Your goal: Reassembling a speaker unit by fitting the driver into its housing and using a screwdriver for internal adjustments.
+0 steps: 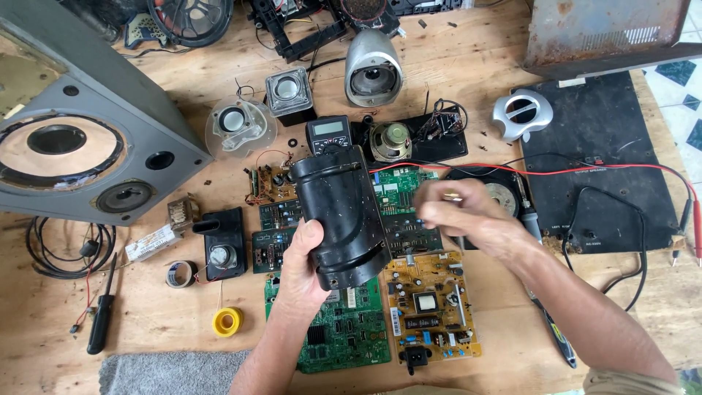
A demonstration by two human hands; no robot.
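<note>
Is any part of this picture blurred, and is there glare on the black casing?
Head view: the right hand is motion-blurred, fingers smeared; the left hand and black casing are sharp; the casing shows only soft sheen, no hard glare; daylight is even, shadows faint.

Blurred, covered and cut off

The right hand (457,212) is blurred, its small pinched object unreadable; the black speaker housing (340,216) hides boards beneath; the large grey speaker cabinet (80,139) and rusty metal panel (607,33) run past the edges.
</note>
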